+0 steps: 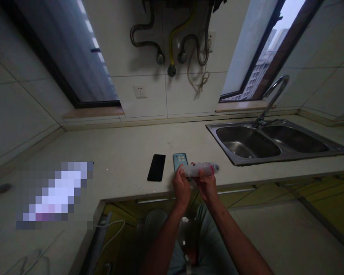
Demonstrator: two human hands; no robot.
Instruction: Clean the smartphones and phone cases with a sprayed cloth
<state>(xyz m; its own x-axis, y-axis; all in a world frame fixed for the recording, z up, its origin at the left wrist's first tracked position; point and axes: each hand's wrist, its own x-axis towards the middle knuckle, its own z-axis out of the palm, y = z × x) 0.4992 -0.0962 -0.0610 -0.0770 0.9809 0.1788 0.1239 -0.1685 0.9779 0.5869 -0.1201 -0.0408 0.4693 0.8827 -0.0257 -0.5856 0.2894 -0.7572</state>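
Note:
My left hand (182,186) and my right hand (207,185) are both closed on a pale, translucent, elongated thing (194,169) with a pink band and a dark tip at its right end. It looks like a bottle or a plastic packet; I cannot tell which. It is held sideways above the counter's front edge. Just behind it a blue phone case (177,158) with camera cut-outs lies on the counter, partly covered by my left hand and the held thing. To the left, a black smartphone (156,168) lies flat, its dark face up.
A steel double sink (232,158) with a curved tap (275,91) is set into the counter (117,149) at the right. On the left counter, a blurred-out bright rectangle (57,191) lies near a white cable (114,233). Pipes (172,42) hang on the back wall.

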